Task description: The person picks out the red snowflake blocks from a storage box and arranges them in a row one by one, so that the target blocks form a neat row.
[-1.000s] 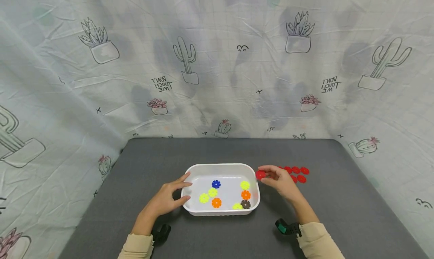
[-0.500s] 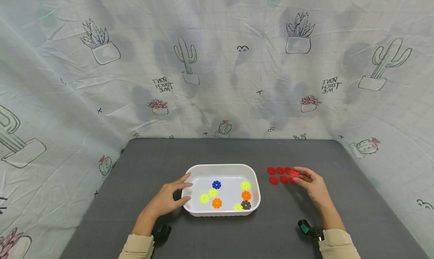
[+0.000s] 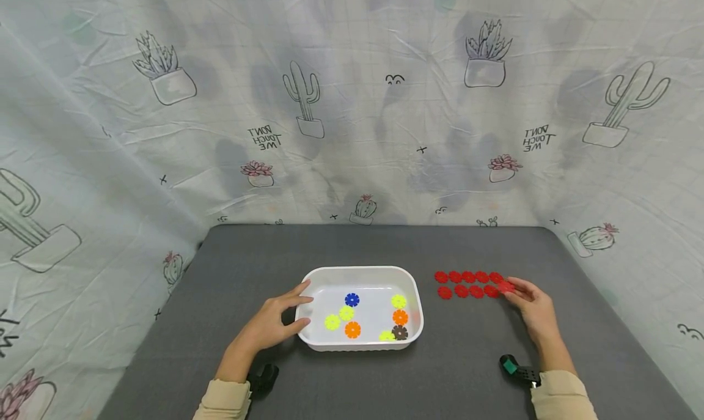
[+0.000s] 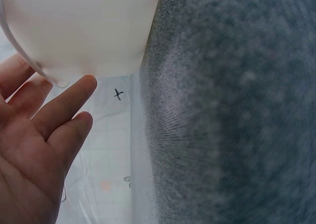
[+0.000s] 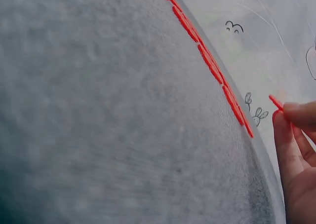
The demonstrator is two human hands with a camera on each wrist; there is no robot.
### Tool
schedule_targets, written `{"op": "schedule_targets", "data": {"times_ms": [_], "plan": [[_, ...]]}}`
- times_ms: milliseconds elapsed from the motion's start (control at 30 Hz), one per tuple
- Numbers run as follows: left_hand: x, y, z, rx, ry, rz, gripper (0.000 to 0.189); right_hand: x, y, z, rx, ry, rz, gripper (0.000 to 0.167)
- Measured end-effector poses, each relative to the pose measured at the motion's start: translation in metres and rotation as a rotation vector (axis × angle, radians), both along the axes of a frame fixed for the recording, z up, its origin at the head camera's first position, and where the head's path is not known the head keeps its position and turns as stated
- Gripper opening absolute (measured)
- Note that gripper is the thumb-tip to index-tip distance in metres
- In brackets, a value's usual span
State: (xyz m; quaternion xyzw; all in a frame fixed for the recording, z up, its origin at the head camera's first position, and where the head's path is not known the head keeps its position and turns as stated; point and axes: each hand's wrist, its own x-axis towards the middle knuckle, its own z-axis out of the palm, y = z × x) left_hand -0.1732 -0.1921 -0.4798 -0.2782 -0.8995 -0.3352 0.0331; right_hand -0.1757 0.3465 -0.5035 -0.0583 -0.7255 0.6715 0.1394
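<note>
My right hand pinches a red snowflake disc between thumb and fingers, seen edge-on in the right wrist view. The disc is at the right end of two rows of red snowflake discs lying on the grey table. In the right wrist view it is held apart from the rows. My left hand rests on the left rim of a white tray, fingers fairly straight. In the left wrist view, some fingertips go over the rim and others are against the outer wall.
Inside the tray lie loose snowflake discs: one blue, one dark brown, orange ones and several yellow-green ones. A patterned white curtain hangs behind the table. Black wrist devices sit on both arms.
My right hand has carried red discs from beside the tray to the right, and more discs now lie in the rows. The left hand and tray have stayed put.
</note>
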Motion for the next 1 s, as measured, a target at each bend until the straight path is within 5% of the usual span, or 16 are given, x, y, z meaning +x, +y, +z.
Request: {"op": "schedule_targets", "data": {"times_ms": [167, 533, 1000], "plan": [[0.0, 0.0, 0.0, 0.005, -0.014, 0.007, 0.044, -0.004, 0.004, -0.004, 0.091, -0.034, -0.052, 0.033], [0.0, -0.001, 0.001, 0.011, -0.024, -0.001, 0.044, -0.009, 0.008, -0.012, 0.553, -0.161, -0.146, 0.037], [0.001, -0.002, 0.002, 0.015, -0.057, 0.014, 0.045, -0.007, 0.001, -0.009, 0.726, -0.137, -0.189, 0.035]]}}
